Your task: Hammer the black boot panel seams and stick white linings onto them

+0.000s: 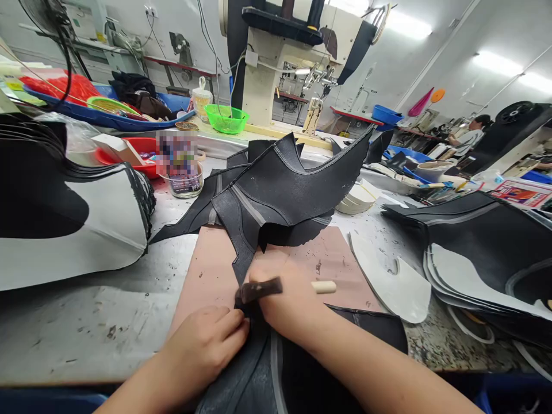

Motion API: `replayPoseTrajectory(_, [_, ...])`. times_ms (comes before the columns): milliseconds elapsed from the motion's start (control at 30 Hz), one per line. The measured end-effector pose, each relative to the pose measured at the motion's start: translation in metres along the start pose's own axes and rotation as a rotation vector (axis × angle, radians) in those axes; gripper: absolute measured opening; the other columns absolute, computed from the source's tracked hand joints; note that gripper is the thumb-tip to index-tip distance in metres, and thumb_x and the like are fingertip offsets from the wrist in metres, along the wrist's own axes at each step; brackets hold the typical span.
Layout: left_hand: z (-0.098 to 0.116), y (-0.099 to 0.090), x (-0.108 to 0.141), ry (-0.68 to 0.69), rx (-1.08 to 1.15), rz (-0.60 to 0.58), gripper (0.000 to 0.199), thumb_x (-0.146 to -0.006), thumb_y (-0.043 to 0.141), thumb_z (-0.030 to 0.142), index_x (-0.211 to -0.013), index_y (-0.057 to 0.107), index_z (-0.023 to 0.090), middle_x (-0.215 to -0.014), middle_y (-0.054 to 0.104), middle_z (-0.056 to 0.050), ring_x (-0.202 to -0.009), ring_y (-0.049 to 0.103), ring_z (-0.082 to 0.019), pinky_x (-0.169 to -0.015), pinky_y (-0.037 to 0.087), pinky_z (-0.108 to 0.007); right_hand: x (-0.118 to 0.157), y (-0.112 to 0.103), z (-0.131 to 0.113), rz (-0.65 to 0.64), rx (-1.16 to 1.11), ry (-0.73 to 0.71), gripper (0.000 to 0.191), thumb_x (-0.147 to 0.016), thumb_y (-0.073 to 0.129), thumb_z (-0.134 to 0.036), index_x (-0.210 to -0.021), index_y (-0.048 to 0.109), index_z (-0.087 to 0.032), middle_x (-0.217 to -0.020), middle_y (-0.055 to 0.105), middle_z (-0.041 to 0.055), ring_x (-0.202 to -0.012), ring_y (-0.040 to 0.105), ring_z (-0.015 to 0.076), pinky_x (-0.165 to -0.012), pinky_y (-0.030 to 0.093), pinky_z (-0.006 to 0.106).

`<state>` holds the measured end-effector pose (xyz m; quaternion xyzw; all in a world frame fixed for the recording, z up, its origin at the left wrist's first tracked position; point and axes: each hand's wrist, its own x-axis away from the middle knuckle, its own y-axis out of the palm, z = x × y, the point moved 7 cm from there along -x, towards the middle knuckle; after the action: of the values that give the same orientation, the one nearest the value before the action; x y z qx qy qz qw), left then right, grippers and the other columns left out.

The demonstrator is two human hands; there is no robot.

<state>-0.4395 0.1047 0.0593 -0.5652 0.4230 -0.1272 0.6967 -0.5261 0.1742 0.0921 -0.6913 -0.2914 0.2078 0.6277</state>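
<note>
My right hand (288, 293), partly blurred, is wrapped around a hammer (260, 290). Its dark head points left and the pale handle end sticks out on the right. My left hand (209, 339) has its fingers pressed together on the edge of a black leather-like shoe upper piece (241, 374), right below the hammer head. This piece hangs over the front edge of the bench, with grey tape along a seam. Beneath the hands lies a pink board (200, 270). More black stitched pieces (293, 184) are heaped at its far end.
A stack of black and white pieces (107, 218) stands left, another stack (474, 230) right. A white curved sheet (397, 282) lies beside the board. Behind are a clear cup (185, 184), a red basin (129, 155), a green basket (226, 119) and a sewing machine (263, 80). A person (470, 138) sits far right.
</note>
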Motion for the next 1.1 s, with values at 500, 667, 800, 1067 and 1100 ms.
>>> replayPoseTrajectory(500, [0.021,-0.025,-0.052,-0.348,0.486,-0.711,0.039,-0.087,0.047,0.043,-0.120,0.056,0.024,-0.124,0.056,-0.007,-0.115,0.050,-0.026,-0.097,0.040,-0.042,0.059,-0.007,0.066,-0.123,0.093,0.164,0.020,-0.072,0.050,-0.007,-0.079,0.065,-0.018,-0.074,0.068,0.0066,-0.068,0.062,0.0200,-0.054,0.032,0.026])
replayPoseTrajectory(667, [0.056,-0.007,-0.051,-0.370,0.384,-0.885,0.068,-0.078,0.054,0.055,-0.131,0.044,0.012,-0.140,0.034,-0.016,-0.130,0.029,-0.035,-0.104,0.029,-0.051,0.064,-0.024,0.069,0.097,-0.055,0.256,0.029,-0.085,0.038,-0.011,-0.103,0.060,-0.020,-0.085,0.067,0.0043,-0.073,0.060,0.0167,-0.058,0.034,0.024])
replayPoseTrajectory(800, [0.048,-0.003,-0.052,-0.401,0.392,-0.828,0.052,-0.079,0.056,0.045,-0.123,0.053,0.018,-0.135,0.045,-0.011,-0.126,0.037,-0.032,-0.102,0.035,-0.048,0.068,0.001,0.079,-0.056,-0.084,0.257,0.018,-0.074,0.051,-0.010,-0.081,0.066,-0.018,-0.080,0.068,0.0062,-0.069,0.061,0.0178,-0.054,0.032,0.024])
replayPoseTrajectory(1067, [0.005,0.004,-0.083,-0.395,0.096,-0.485,0.041,-0.078,0.042,0.020,-0.115,0.058,0.017,-0.125,0.055,-0.013,-0.106,0.058,-0.028,-0.088,0.047,-0.044,0.182,-0.001,0.203,0.421,-0.080,0.734,0.025,-0.086,0.037,-0.016,-0.097,0.058,-0.021,-0.092,0.067,0.0039,-0.079,0.063,0.0211,-0.061,0.040,0.027])
replayPoseTrajectory(1100, [-0.004,0.006,-0.085,-0.388,0.007,-0.435,0.043,-0.076,0.041,0.019,-0.115,0.059,0.014,-0.123,0.056,-0.015,-0.108,0.057,-0.031,-0.088,0.047,-0.048,0.200,0.002,0.217,0.503,-0.070,0.760,0.026,-0.086,0.037,-0.017,-0.102,0.056,-0.020,-0.098,0.065,0.0053,-0.084,0.062,0.0222,-0.066,0.043,0.029])
